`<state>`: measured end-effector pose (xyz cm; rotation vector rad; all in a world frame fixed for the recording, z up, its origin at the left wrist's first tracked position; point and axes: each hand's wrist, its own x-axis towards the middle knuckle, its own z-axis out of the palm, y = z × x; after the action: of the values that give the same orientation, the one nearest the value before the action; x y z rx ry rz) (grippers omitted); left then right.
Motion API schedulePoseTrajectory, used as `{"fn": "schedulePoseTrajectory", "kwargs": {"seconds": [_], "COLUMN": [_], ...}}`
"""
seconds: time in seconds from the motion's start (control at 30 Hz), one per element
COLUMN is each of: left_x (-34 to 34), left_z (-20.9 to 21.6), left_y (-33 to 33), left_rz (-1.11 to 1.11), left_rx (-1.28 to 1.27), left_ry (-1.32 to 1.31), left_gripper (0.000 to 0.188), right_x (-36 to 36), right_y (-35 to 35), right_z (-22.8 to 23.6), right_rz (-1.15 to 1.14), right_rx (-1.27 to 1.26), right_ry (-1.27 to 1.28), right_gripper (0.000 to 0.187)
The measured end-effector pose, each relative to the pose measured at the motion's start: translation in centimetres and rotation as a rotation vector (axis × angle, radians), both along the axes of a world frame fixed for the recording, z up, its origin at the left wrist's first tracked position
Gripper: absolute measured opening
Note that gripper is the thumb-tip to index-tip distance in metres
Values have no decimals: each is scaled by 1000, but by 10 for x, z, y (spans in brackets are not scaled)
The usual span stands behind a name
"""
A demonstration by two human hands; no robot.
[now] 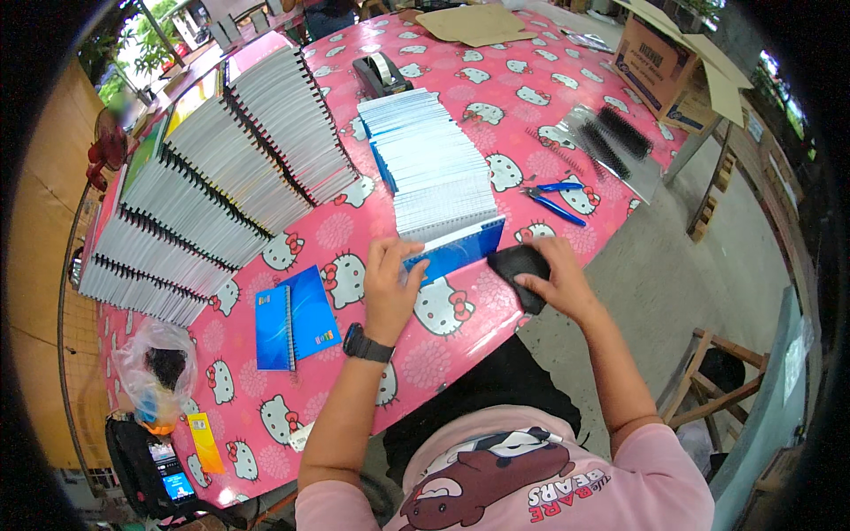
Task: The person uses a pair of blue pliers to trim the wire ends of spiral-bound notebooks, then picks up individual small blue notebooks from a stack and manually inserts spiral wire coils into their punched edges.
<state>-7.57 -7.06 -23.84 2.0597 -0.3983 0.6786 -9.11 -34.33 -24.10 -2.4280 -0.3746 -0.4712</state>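
Note:
My left hand (396,276), with a dark watch at its wrist, grips the left end of a blue-covered booklet (460,251). The booklet stands tilted on its long edge at the near end of a long row of white-paged booklets (434,168). Just right of it, my right hand (556,276) has its fingers closed on a black, flat, soft-looking piece (521,273) resting by the table's near edge; its kind is unclear. Two blue booklets (297,320) lie overlapped left of my left hand, the upper one with a coil along its edge.
Several rows of coil-bound booklets (212,177) fill the table's left side. Blue-handled pliers (560,202) and black coils (611,142) lie at the right. A tape dispenser (382,76) stands behind the row. A cardboard box (655,66), phone (168,469) and plastic bag (155,367) sit farther out.

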Motion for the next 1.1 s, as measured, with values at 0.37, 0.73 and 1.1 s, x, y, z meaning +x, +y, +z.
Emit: {"fn": "schedulePoseTrajectory", "kwargs": {"seconds": [0.37, 0.73, 1.1], "left_x": [10, -12, -32], "left_z": [-21, -17, 24], "left_y": [7, 10, -25], "left_rz": [-128, -286, -2], "left_rx": [-623, -672, 506], "left_ry": [180, 489, -210], "left_gripper": [49, 32, 40], "right_x": [127, 5, 8], "right_y": [-37, 72, 89], "right_z": [-7, -1, -9], "right_rz": [-373, 329, 398], "right_rx": [753, 870, 695], "right_ry": [215, 251, 132], "right_gripper": [40, 49, 13]}}
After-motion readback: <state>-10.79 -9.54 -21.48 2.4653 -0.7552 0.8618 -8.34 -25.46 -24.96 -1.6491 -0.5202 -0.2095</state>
